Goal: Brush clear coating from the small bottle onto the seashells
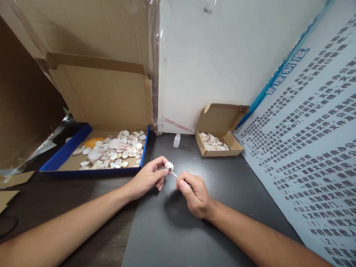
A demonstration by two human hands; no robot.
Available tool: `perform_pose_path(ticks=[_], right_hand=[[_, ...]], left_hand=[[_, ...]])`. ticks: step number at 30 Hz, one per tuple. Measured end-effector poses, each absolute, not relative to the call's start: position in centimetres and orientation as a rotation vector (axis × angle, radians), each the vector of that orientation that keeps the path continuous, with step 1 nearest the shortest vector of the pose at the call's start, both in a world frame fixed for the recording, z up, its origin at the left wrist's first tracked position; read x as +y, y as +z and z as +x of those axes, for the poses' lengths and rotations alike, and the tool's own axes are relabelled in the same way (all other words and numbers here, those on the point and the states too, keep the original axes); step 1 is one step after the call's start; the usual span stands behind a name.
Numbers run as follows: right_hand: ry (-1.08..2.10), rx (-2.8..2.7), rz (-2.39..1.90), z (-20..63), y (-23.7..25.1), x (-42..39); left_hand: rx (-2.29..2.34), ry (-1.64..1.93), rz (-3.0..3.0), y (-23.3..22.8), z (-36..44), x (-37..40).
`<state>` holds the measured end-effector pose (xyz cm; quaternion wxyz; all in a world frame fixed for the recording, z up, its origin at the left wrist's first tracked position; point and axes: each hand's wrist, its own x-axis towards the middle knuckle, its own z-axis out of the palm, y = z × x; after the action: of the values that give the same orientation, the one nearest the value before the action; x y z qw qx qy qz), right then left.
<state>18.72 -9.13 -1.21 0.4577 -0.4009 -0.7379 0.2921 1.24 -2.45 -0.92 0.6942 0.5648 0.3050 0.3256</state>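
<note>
1. Above the dark matte worktop (167,222), mid-front, the left hand (147,178) has its fingers pinched on a small rounded white shell (169,166).
2. The right hand (194,193) is curled, its fingers clamped on a thin stick (174,174) touching the shell.

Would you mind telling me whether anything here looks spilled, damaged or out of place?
Nothing looks spilled: the shells stay inside the big box and small box. The small bottle stands upright. Only a loose cardboard scrap and crumpled plastic film lie at the left.
</note>
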Motion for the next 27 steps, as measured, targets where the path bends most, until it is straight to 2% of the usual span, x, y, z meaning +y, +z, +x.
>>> perform_pose_path(ticks=[6,15,27], right_hand=[[0.592,-1.688,-1.13,18.42,-1.24,-8.68],[0.729,-1.804,-0.966,18.83,-1.15,-9.09],[0.685,-1.709,-1.082,18.44,-1.35,-8.76]], left_hand=[[0.686,0.718,1.256,-0.59,1.25,-2.5],[0.685,0.73,1.305,-0.67,1.27,-2.51],[0.684,0.717,1.313,-0.61,1.23,-2.48]])
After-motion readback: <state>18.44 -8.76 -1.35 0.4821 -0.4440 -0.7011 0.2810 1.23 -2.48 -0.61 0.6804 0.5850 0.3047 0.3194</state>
